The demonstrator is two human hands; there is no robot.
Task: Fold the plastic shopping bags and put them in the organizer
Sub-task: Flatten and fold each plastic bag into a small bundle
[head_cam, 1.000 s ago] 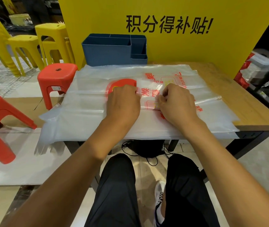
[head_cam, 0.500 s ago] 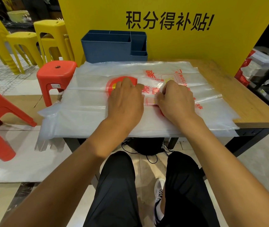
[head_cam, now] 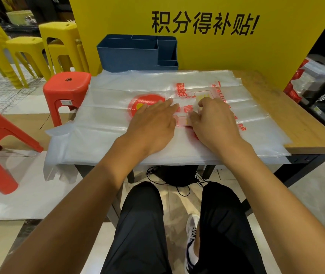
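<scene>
With the left hand [head_cam: 153, 123] pressing flat, fingers straight, on the bags [head_cam: 118, 123] spread over the surface [head_cam: 300, 123], and the right hand [head_cam: 213, 121] pinching a small folded bag [head_cam: 194, 111], crease firmly before reaching for the organizer [head_cam: 136, 52] beyond both hands.

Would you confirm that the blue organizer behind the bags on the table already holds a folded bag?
Not quite: in the head view the organizer shows no folded bag in its compartments. It does stand behind the bags on the table, where the left hand presses flat and the right hand pinches plastic.
</scene>
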